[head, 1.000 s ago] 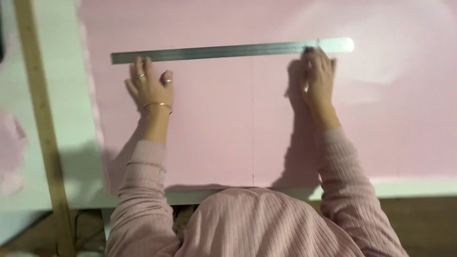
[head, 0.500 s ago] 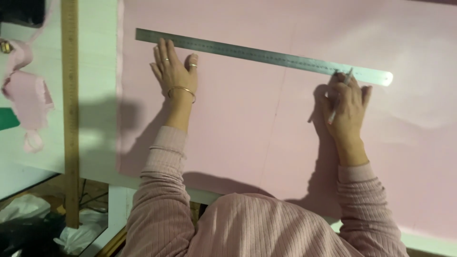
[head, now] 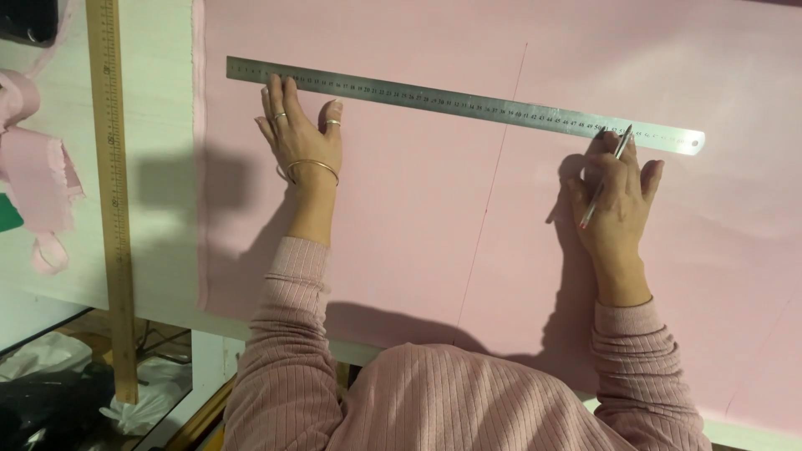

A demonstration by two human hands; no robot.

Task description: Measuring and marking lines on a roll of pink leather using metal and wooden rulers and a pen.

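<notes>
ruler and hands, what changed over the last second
The metal ruler went from level across the pink fabric to slanting down toward the right. The left hand spread flat at its left end. The right hand now shows a pencil with its tip at the ruler's lower edge. Nothing was let go. The wooden ruler at the left stayed on the table; much of the shift is the camera's.

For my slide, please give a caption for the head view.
Left hand steadies metal ruler on pink fabric; right hand holds pencil.
</notes>
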